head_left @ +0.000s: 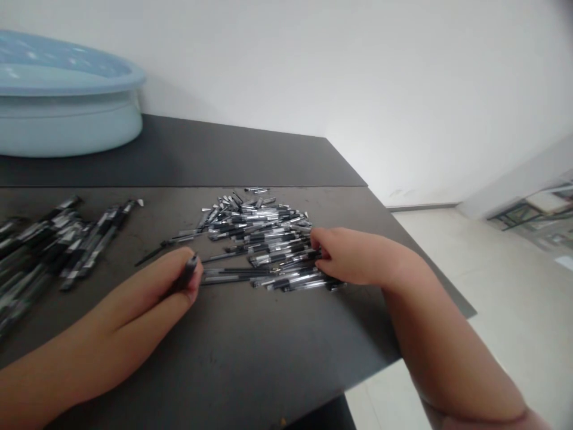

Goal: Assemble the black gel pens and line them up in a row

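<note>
My left hand is closed round a pen, whose dark end pokes up past the thumb; most of it is hidden in the fist. To its right spreads a loose pile of pens and pen parts, clear-barrelled with black grips. Some thin dark rods lie at the near left side of that pile. At the pile's right edge, my right hand has its fingers bent and pinched among the pieces. What they grip is hidden.
More pens lie in a heap at the left, blurred. A light blue basin stands at the back left of the dark table, near a white wall. The table's right edge drops to a pale floor, with a rack farther off.
</note>
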{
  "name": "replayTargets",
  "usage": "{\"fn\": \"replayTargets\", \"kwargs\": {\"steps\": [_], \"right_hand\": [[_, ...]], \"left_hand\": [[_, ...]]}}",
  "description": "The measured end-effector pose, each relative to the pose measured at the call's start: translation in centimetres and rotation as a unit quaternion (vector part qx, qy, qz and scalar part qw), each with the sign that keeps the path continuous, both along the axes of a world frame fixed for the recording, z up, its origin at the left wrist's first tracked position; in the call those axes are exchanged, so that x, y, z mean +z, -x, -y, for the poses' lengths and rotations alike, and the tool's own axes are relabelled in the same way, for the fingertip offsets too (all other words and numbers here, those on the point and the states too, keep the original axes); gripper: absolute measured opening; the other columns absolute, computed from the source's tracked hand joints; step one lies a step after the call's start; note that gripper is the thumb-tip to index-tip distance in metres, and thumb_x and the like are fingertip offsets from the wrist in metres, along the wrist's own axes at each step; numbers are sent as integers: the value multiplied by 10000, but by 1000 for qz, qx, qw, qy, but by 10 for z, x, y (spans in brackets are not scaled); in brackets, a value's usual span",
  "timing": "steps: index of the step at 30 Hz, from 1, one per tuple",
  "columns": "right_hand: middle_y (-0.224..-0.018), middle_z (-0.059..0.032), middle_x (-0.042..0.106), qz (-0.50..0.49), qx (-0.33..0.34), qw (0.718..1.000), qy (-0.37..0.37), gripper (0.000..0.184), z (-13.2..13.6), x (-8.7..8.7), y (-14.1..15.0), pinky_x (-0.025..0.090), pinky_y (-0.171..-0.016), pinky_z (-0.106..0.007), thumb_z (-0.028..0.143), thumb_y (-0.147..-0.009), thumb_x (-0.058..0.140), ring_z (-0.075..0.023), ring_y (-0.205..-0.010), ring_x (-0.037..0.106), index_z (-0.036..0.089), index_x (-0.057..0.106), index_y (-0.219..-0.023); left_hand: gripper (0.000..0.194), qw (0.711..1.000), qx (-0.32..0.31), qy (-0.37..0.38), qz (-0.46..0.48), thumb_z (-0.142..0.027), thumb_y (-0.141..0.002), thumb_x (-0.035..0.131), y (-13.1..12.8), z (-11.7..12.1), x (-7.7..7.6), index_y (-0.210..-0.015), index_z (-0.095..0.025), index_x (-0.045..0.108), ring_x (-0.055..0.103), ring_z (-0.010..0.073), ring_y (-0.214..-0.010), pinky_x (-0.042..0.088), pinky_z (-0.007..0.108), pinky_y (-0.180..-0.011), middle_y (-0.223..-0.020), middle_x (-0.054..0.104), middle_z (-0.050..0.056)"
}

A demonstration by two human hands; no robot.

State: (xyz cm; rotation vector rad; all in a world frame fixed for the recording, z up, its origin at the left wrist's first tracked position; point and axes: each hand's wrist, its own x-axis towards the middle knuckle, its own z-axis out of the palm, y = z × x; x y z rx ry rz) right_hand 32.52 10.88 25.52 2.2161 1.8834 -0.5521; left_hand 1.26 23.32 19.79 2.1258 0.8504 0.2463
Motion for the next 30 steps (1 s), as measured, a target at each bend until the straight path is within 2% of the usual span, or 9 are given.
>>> {"fn": "replayTargets", "kwargs": {"steps": [3,6,9,17,20,24,26,30], "right_hand": [[-961,-91,747,-18,14,999,-44,86,-4,-8,7,377,-605,-312,227,-927,601,-216,-762,667,218,614,-1011],[-893,-64,731,-54,34,996,-66,34,-7,-12,13,382,-615,-310,245,-947,597,-210,-751,657,225,616,-967],[-860,-34,724,-98,39,990,-88,87,-9,-13,17,395,-619,-303,276,-988,562,-198,-734,644,241,623,-937],[-1042,-55,772,-181,14,966,-187,259,-26,-21,27,516,-737,-334,382,-1047,528,-230,-873,707,257,676,-1220],[-1148,-71,772,-178,52,957,-224,271,-52,-20,38,536,-829,-347,336,-1050,538,-234,-978,717,247,681,-1262],[-1277,-106,745,-127,171,944,-250,288,-109,-15,60,514,-960,-346,241,-1046,538,-234,-1115,691,206,693,-1286],[-1307,-125,732,-52,229,947,-217,315,-141,-14,72,497,-992,-337,253,-1075,493,-233,-1159,674,186,682,-1319],[-1266,-151,755,5,289,945,-155,303,-192,-18,91,488,-966,-348,254,-1032,574,-272,-1130,694,173,738,-1274]], "left_hand": [[264,999,-52,2,13,-452,-1030,447,3,-2,4,-878,-239,487,515,198,-773,451,296,-697,-815,543,-4],[205,998,-55,1,37,-362,-1029,441,3,-1,8,-868,-238,473,513,192,-768,438,301,-696,-823,530,-4],[172,995,-87,4,49,-265,-1009,426,2,1,11,-842,-230,452,504,177,-768,430,297,-699,-835,523,-4],[137,986,-133,-44,86,-108,-968,435,3,5,15,-888,-213,471,521,168,-833,410,315,-764,-930,539,8],[151,983,-148,-64,86,-66,-929,461,4,5,13,-907,-214,477,521,177,-847,400,319,-752,-953,543,17],[166,980,-154,-86,93,-53,-903,474,5,4,10,-917,-218,479,531,188,-854,406,322,-748,-957,553,25],[177,978,-157,-90,100,-48,-888,479,6,5,9,-927,-220,478,542,191,-865,414,322,-753,-971,562,27],[193,977,-146,-101,120,-43,-859,482,7,6,10,-925,-224,470,551,194,-859,422,321,-750,-965,572,29]]}}
